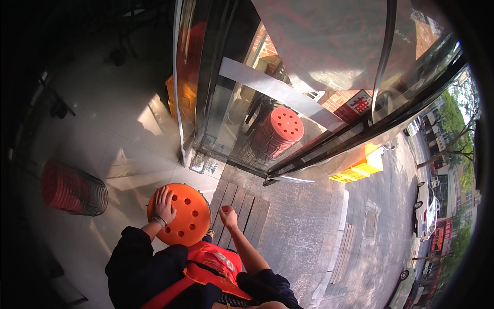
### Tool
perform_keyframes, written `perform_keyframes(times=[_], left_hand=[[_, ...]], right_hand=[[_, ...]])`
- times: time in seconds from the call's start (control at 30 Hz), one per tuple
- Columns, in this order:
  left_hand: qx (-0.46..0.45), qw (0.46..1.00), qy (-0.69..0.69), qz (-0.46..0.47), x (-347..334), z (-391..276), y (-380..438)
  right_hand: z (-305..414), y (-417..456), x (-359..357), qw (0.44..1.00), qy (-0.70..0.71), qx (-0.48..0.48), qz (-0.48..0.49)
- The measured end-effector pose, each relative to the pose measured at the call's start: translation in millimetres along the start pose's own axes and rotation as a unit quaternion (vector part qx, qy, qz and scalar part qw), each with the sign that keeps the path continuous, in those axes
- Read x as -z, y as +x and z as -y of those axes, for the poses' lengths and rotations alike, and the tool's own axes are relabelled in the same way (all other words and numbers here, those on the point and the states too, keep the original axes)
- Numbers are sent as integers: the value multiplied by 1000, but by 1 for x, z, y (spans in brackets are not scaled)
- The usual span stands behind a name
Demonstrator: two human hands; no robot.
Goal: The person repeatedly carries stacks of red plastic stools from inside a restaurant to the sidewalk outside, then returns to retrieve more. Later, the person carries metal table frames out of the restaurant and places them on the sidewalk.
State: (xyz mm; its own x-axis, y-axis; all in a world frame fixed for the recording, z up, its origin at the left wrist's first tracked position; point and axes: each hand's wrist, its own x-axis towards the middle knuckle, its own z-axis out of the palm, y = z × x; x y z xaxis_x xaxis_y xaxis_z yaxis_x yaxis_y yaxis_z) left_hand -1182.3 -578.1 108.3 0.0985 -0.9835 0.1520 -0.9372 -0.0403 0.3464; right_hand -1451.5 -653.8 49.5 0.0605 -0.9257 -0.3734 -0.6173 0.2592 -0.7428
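Below me, an orange round plastic stool top (189,210) with a ring of holes shows near the doorway. My left hand (164,206) lies on its upper left part, and part of the fingers' grip is hidden. To the right of the stool, over wooden slats (252,210), my right hand (227,216) is raised with the fingers curled; nothing clear shows in it. A red apron (212,262) covers my front. What stands beneath the orange top is mostly hidden, apart from small dark ends around its rim.
A glass door (283,90) with a metal frame stands ahead. Behind its glass shows a stack of red stools (286,125). Another red stack (73,187) stands on the floor at left. Yellow crates (359,170) sit outside at right, near a paved street with parked cars (426,210).
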Motion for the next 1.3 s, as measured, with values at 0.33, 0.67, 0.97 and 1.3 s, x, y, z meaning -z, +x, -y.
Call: perform_keyframes(times=[0.33, 0.67, 0.97, 1.3], left_hand=[[599, 790, 51, -122, -56, -28, -92], [624, 609, -369, -322, -88, -55, -136], [659, 549, -435, -272, -80, -29, -134], [603, 616, -492, -121, -72, -39, -130]], right_hand=[[107, 50, -77, 902, -275, 204, 264], [116, 95, -90, 839, -311, 170, 414], [93, 88, -89, 886, -254, 178, 344], [51, 75, -45, 932, -148, 155, 292]])
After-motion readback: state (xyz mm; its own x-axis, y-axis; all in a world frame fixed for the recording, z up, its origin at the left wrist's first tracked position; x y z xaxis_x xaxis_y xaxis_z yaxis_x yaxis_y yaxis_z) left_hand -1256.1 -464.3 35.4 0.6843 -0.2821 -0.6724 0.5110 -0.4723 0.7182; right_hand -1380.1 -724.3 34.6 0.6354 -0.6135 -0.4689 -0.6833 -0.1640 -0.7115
